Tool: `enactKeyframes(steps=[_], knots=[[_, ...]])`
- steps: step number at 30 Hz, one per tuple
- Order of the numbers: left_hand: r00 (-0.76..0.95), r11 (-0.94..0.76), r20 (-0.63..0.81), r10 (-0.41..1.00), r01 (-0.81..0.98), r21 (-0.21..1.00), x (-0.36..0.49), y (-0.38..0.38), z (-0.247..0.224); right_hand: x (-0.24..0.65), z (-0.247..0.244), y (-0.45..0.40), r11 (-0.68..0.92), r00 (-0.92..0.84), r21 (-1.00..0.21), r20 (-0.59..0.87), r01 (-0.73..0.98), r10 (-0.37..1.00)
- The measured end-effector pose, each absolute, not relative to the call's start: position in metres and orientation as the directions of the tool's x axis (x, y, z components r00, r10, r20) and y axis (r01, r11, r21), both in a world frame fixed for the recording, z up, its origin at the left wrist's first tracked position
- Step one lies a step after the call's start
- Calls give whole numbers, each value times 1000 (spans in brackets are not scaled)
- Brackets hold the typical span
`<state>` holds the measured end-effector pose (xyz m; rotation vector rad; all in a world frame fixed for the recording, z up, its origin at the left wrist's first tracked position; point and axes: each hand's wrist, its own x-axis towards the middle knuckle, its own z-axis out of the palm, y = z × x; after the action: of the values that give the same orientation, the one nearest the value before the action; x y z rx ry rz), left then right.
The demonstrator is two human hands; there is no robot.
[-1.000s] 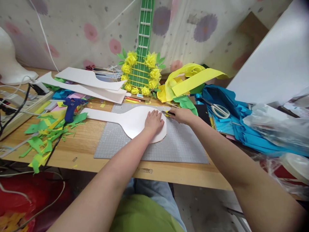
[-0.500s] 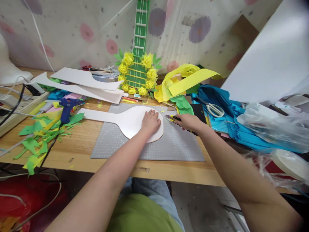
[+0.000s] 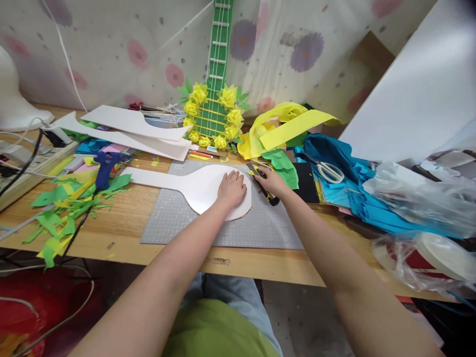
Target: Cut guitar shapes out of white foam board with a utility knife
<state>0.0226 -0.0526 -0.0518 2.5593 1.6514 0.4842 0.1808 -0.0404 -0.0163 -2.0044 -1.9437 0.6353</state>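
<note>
The left hand [image 3: 232, 189] is lying flat, fingers slightly spread, pressing on the round end of a white board [image 3: 208, 188] and gripping nothing. The board's narrow neck is stretching out to the left of that hand. The right hand [image 3: 270, 180] is resting partly curled just beyond the board's right edge, its fingers touching a black and yellow cutter [image 3: 273, 200]; how firmly it is holding the cutter, I cannot tell. Under both hands a gray mat [image 3: 174, 223] is lying on the wooden table [image 3: 122, 223]. Beyond the hands, a green guitar shape [image 3: 211, 111] with yellow flowers is standing upright. Left of the left hand, a blue glue gun [image 3: 106, 168] is sitting among green and yellow scraps [image 3: 55, 223]. Right of the right hand, scissors [image 3: 330, 172] are lying on blue material [image 3: 366, 198].
</note>
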Motion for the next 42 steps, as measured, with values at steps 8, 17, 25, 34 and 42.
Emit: enactKeyframes(steps=[8, 17, 25, 34, 42], knots=[[326, -364, 177, 929, 893, 264, 29, -45, -52, 187, -8, -53, -133, 119, -360, -62, 923, 991], [414, -466, 231, 880, 667, 581, 50, -35, -31, 191, -4, -55, -151, 147, -408, -40, 900, 988], [140, -178, 130, 982, 917, 356, -8, -25, -34, 199, -10, -62, -250, 228, -369, -104, 895, 968], [265, -381, 332, 905, 851, 361, -44, -36, -41, 186, -9, -58, -259, 274, -293, 8, 920, 962], [272, -549, 588, 762, 753, 363, -44, -52, -14, 197, -15, -47, -106, 124, -289, 46, 952, 991]])
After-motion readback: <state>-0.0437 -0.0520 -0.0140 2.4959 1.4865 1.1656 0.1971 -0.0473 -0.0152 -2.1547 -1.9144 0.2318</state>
